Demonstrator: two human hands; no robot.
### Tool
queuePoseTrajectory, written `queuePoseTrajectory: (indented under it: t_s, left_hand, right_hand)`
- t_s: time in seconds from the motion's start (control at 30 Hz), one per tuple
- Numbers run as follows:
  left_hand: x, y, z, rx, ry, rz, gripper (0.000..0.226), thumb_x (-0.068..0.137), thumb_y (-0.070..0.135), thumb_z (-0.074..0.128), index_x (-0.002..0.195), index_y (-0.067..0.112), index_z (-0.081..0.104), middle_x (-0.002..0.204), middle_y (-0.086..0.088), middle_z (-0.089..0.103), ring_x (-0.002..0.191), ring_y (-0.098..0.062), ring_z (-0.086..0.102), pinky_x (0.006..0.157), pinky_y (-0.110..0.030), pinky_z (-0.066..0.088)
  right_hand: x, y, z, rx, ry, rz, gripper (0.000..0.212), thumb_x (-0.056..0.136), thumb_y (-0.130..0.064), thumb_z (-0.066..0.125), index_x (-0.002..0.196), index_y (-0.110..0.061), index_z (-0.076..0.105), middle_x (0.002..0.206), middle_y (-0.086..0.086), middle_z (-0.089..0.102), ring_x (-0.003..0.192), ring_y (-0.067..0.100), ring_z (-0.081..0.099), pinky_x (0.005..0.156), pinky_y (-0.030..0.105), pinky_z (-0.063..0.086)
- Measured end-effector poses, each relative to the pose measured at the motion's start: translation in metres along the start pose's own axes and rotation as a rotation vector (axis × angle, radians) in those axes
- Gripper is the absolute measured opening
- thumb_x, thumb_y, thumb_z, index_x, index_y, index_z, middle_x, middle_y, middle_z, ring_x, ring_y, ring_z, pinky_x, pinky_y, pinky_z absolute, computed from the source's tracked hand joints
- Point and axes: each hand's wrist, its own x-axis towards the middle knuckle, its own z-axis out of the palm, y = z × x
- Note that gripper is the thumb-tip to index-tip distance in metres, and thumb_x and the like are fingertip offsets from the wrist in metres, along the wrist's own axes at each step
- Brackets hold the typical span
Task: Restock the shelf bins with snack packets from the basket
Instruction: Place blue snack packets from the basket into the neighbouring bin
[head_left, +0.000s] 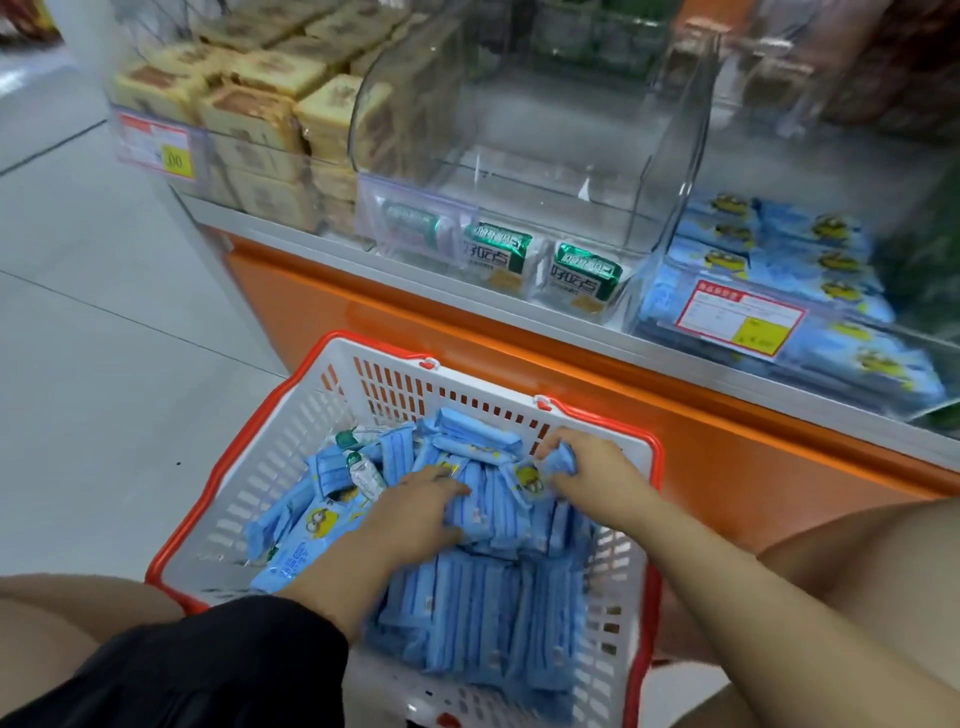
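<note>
Left hand (421, 506) grips blue packets (493, 597) in basket (291, 441); right hand (587, 475) grips more.

The head camera looks forward and steeply down, close above the basket (291, 431). Shelf bins (519, 130) cross its top.

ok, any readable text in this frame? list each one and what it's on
"好吃点": on the green packets in the middle bin.
"00": yellow patch of the left price tag; the rest is blurred.
Right price label: blurred, unreadable.
Blue packets in the basket: print too small to read.
Tan packets: blurred, unreadable.
</note>
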Motion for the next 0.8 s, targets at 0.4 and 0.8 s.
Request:
queuePoseTrajectory:
  t_s: [0.4,0.8]
  left_hand:
    - [-0.056,0.092,-0.113,-1.304,0.241,0.226,0.020,0.077,0.029,0.078,0.092,0.017,0.072,0.097,-0.012,0.073,0.087,-0.023,0.067,0.084,-0.038,0.050]
    - [-0.094,0.214,-0.166,-0.894,0.869,0.576,0.019,0.083,0.016,0.078,0.090,0.023,0.062,0.084,0.009,0.072,0.082,-0.007,0.068,0.072,-0.023,0.055]
  right_hand:
    - [-0.085,-0.073,-0.093,1.007,-0.002,-0.189,0.027,0.090,-0.002,0.065,0.115,-0.008,0.060,0.097,0.007,0.075,0.078,0.021,0.071,0.068,0.027,0.056]
    - [-0.118,-0.113,-0.163,1.053,0.633,-0.419,0.040,0.083,-0.006,0.075,0.118,-0.017,0.057,0.101,-0.001,0.073,0.081,0.012,0.072,0.068,0.023,0.057]
